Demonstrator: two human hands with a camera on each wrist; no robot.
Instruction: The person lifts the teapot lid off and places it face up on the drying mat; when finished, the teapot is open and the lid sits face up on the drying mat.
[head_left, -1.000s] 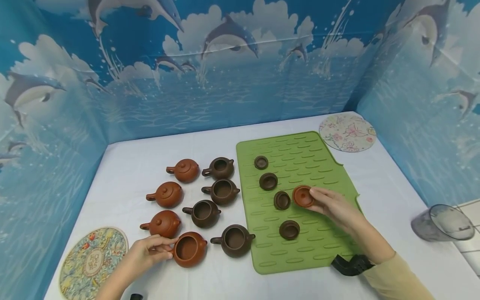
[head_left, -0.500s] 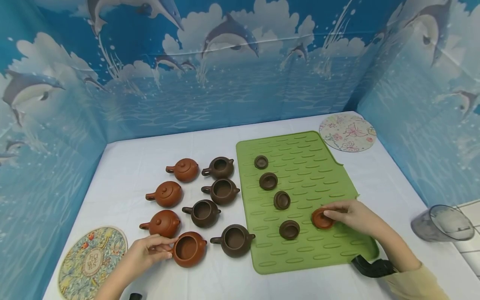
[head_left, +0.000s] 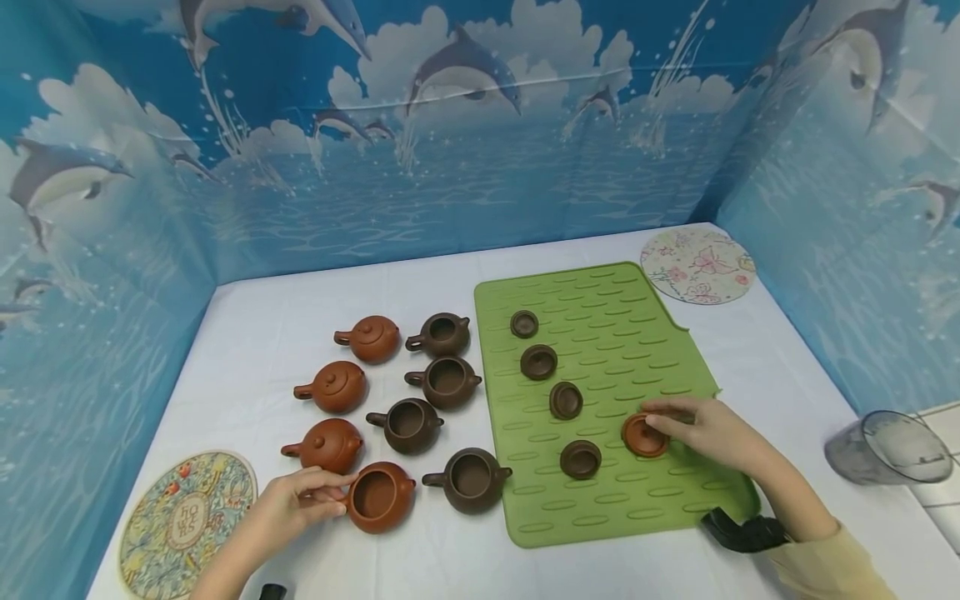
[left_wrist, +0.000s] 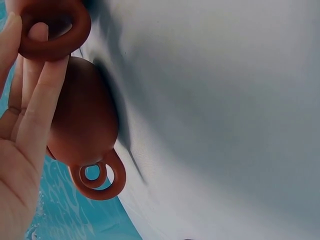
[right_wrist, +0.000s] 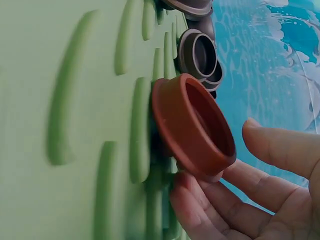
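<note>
My left hand [head_left: 305, 504] grips the handle of a lidless reddish-brown teapot [head_left: 395, 510] on the white table; in the left wrist view a fingertip shows through the handle loop [left_wrist: 76, 36]. My right hand [head_left: 708, 432] is at a reddish-brown teapot lid [head_left: 643, 437] lying upside down on the green mat [head_left: 540, 525]. In the right wrist view the fingers [right_wrist: 192, 200] touch the lid's lower edge, while the thumb [right_wrist: 270, 145] stands apart from it. Several dark brown lids [head_left: 581, 459] lie upside down left of that lid.
Three lidded reddish-brown teapots [head_left: 330, 444] form a column at left. Several lidless dark brown teapots [head_left: 468, 492] stand beside the mat. A round patterned mat [head_left: 161, 533] lies near the left arm, a floral one [head_left: 697, 265] at back right. A clear cup [head_left: 855, 458] lies tilted at the right edge.
My right hand has moved the reddish-brown lid right and toward me, down onto the mat, and the thumb is now off it. The left hand stays on the teapot handle.
</note>
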